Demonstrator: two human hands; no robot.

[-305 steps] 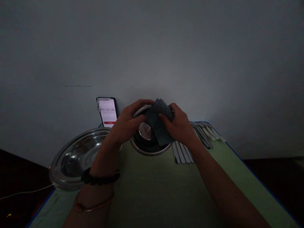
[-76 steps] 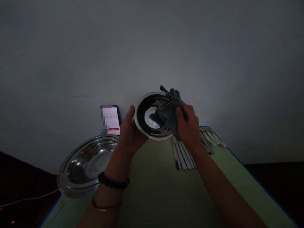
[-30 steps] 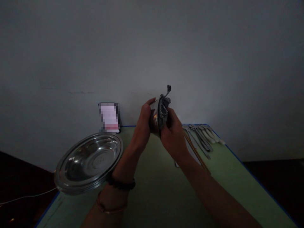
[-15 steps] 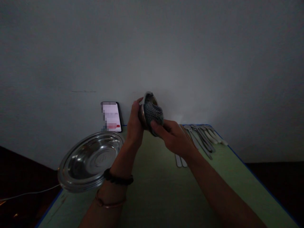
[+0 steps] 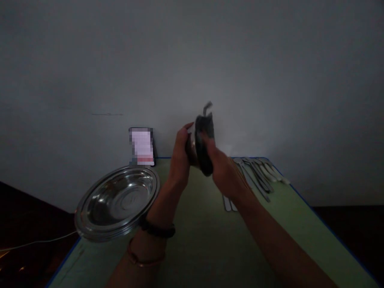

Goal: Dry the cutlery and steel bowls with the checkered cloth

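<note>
A small metal bowl (image 5: 193,147) is held up on its side above the table, its opening toward the right. My left hand (image 5: 180,158) is closed round the bowl's outer side, with the fingers partly hidden behind it. My right hand (image 5: 223,170) presses a dark, patterned cloth (image 5: 207,123) against the bowl's open side. One loose end of the cloth sticks up over the rim. Motion blurs the cloth and the right fingers, and the inside of the bowl is hidden.
Wide metal basins (image 5: 87,230) stand stacked on the left of the green table (image 5: 198,240). A lit phone (image 5: 142,146) leans on the wall behind them. Several spoons and other utensils (image 5: 255,178) lie at the back right, partly behind my right forearm.
Both hands and the bowl have moved a little to the right. The bowl has turned so its opening faces further right, and the cloth's loose end has swung up above the rim.
</note>
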